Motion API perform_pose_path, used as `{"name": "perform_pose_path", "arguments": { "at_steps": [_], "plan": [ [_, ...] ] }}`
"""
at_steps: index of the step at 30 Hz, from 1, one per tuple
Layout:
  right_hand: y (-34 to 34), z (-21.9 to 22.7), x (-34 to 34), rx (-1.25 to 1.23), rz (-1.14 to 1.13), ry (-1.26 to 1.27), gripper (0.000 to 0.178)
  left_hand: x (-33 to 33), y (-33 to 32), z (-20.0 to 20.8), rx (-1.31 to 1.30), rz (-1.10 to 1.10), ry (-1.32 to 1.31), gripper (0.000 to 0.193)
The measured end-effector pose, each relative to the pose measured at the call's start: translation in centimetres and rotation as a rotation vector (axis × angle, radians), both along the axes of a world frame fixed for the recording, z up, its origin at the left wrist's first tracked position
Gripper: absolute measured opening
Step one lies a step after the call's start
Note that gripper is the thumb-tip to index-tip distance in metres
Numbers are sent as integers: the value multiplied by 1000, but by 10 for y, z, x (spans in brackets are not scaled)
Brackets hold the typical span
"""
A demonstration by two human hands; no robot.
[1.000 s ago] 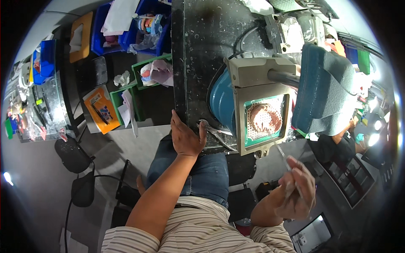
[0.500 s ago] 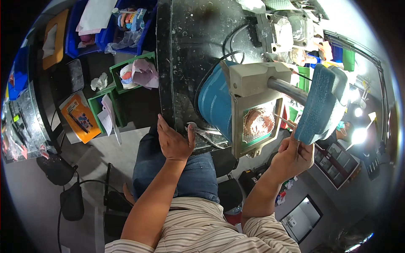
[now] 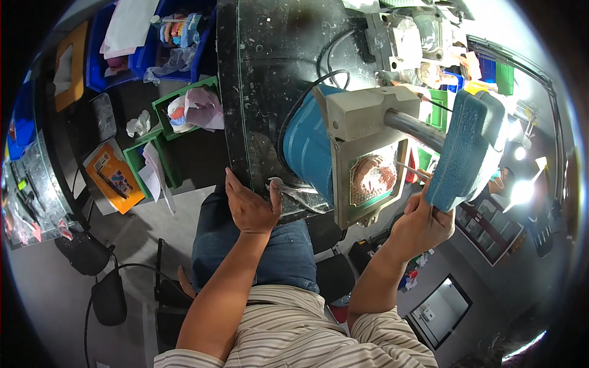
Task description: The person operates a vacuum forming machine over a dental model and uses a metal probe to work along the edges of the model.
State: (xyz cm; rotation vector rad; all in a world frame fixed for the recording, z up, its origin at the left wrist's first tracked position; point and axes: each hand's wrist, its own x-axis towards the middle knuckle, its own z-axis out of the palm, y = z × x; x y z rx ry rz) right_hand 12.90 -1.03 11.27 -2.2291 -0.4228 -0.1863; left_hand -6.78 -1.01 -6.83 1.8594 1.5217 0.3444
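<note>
Pink dental cast point(image 3: 372, 176) sat in the grey frame point(image 3: 368, 161); the right hand point(image 3: 423, 224), just beside it, pinched a thin metal tool point(image 3: 412, 170) toward it. The left hand point(image 3: 250, 207) lay flat, fingers spread, left of the frame. A slip could gouge the cast.

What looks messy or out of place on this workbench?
The dark benchtop is speckled all over with pale splatter, and the grey equipment at the back is caked in white residue. Metal pliers lie loose at the front edge, beside the left hand.
</note>
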Motion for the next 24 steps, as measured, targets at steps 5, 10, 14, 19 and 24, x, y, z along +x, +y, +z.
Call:
{"name": "perform_pose_path", "arguments": {
  "at_steps": [5, 10, 14, 19, 24],
  "plan": [
    [-8, -1, 9, 30, 32, -10, 11, 0, 1, -2, 133, -25, 45, 95],
    [-2, 0, 5, 95, 45, 57, 13, -2, 0, -3, 124, -43, 69, 94],
    [-10, 0, 16, 105, 0, 28, 20, -1, -2, -3, 92, -26, 86, 95],
    [-18, 2, 22, 137, -37, 122, 12, 0, -2, -2, 67, -22, 89, 95],
    [-25, 1, 29, 261, 29, 200, 9, 1, -3, -1, 49, -21, 102, 95]
  ]
}}
